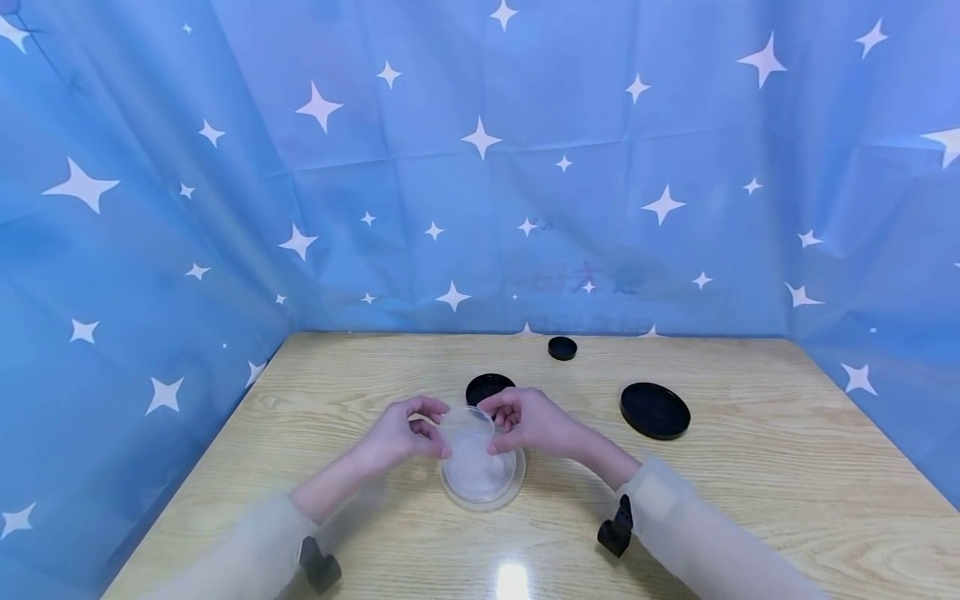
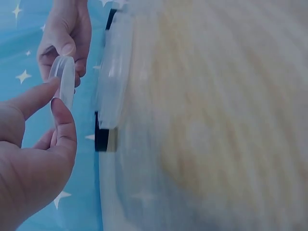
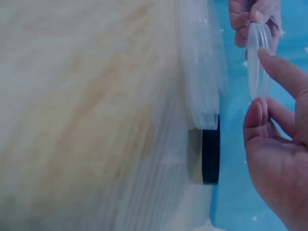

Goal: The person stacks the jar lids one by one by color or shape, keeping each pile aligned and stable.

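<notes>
My left hand and right hand pinch opposite edges of a small clear round plastic lid, held above the table. In the left wrist view the lid stands edge-on between the fingers and shows a raised rim. Beneath it, larger clear round plastic lids lie stacked on the table; the right wrist view shows this stack from the side. Just behind the hands sits a black round lid, partly covered by the right hand.
A large black round lid lies right of the hands, and a small black one lies near the back edge. The wooden table meets a blue star-patterned curtain at the back and sides.
</notes>
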A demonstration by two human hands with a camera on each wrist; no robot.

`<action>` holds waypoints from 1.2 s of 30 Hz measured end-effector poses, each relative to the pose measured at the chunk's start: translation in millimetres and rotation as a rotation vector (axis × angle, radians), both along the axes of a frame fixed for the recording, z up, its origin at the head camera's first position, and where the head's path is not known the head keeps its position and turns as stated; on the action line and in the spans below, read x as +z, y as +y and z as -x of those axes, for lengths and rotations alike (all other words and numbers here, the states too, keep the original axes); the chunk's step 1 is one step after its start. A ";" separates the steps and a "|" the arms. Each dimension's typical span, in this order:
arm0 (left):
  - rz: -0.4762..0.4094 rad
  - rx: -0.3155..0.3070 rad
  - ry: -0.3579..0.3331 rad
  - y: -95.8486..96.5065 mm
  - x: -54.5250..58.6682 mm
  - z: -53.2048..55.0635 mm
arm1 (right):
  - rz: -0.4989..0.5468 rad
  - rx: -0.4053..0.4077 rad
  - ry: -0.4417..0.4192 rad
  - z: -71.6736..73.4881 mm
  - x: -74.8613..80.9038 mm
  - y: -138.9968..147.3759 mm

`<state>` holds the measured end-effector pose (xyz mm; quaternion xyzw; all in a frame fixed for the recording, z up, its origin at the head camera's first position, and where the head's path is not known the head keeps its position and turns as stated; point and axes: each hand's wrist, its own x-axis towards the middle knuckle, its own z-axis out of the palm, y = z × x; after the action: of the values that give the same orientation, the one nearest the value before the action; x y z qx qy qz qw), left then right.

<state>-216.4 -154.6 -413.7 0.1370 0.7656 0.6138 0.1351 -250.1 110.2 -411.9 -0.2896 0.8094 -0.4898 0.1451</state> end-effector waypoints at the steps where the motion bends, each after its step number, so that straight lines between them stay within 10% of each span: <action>1: 0.001 -0.006 -0.002 1.1 -0.7 -2.0 | -0.003 0.001 -0.001 -1.8 -0.7 1.1; 36: 0.134 -0.088 0.073 13.4 -11.8 -15.1 | -0.130 0.024 0.162 -28.6 -10.2 10.1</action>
<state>-201.3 -141.3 -425.5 0.1835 0.8025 0.5494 0.1432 -221.5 120.3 -422.1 -0.3279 0.8450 -0.4096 0.1033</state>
